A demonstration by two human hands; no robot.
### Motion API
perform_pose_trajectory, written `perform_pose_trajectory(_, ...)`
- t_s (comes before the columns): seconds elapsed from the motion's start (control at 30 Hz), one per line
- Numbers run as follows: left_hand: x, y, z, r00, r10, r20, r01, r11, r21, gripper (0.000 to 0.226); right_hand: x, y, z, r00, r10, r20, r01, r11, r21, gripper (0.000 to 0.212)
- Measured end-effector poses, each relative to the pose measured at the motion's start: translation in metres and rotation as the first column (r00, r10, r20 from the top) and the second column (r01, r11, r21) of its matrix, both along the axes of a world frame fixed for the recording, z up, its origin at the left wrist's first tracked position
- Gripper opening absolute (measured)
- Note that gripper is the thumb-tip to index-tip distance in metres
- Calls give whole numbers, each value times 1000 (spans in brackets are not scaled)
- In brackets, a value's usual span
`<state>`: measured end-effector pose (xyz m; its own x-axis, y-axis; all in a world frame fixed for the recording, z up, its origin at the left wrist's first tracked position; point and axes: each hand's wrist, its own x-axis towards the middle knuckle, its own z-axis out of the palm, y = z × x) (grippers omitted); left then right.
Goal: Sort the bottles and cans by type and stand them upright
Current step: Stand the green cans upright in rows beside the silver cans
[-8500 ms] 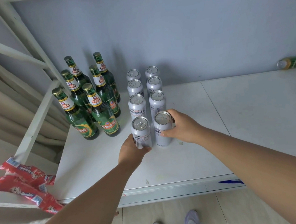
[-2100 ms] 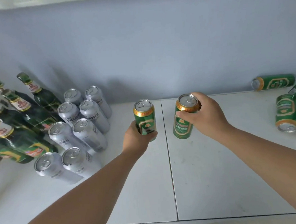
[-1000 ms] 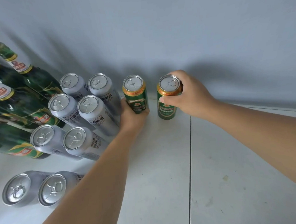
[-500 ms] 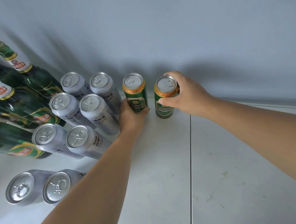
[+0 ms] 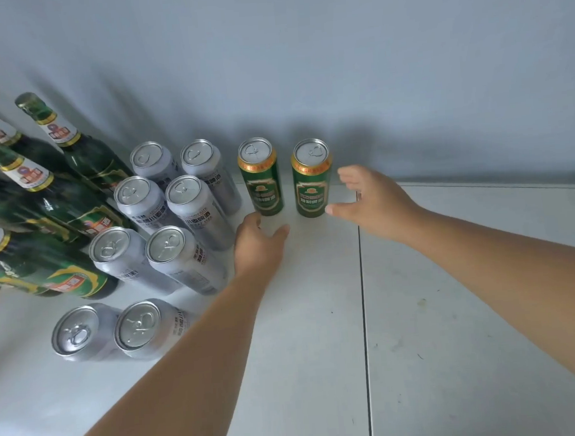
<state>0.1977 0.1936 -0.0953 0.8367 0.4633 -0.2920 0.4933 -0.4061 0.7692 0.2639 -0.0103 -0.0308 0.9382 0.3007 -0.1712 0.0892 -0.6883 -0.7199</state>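
— Against the wall, at the back of the white desk [image 5: 321,334]: two green cans [image 5: 261,182] standing upright side by side, gold rims, pull tabs up; just left of them, a block of silver cans [image 5: 164,226] in two columns, also upright; further left, green glass bottles [image 5: 73,195] with gold caps, standing.

— And the hands?

— Left hand [image 5: 257,247] low on the desk, just in front of the left green can, fingers loosely spread, gripping nothing; right hand [image 5: 370,198] beside the right green can [image 5: 312,182], thumb and fingers apart around empty air, thumb tip very near the can's base, holding nothing.

— Any sense of how the cans would handle?

— Thin aluminium by the look; likely light if empty, noticeably heavier if full, impossible to tell which; smooth printed sides, probably a little slippery; walls apt to dent under a hard squeeze; tall and narrow, so easy to tip with a nudge near the top.

— Best place to grip?

— Probably around the middle of the body, fingers wrapped evenly; alternatively over the stiff gold rim from above; bottles better taken by the neck or shoulder, glass being heavier and breakable.
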Motion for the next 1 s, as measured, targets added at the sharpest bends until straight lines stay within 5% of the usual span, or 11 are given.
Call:
perform_pose_trajectory(0.43, -87, -28, 42, 955, -296, 10, 294, 951, 99, 65, -109, -56, 9, 976, -217, 16, 217, 976, 2, 75)
perform_pose_trajectory(1.0, -140, -165, 85, 926, -372, 69, 357, 920, 159, 60, -179, -199, 23, 945, -328, 2, 325, 935, 142, 55)
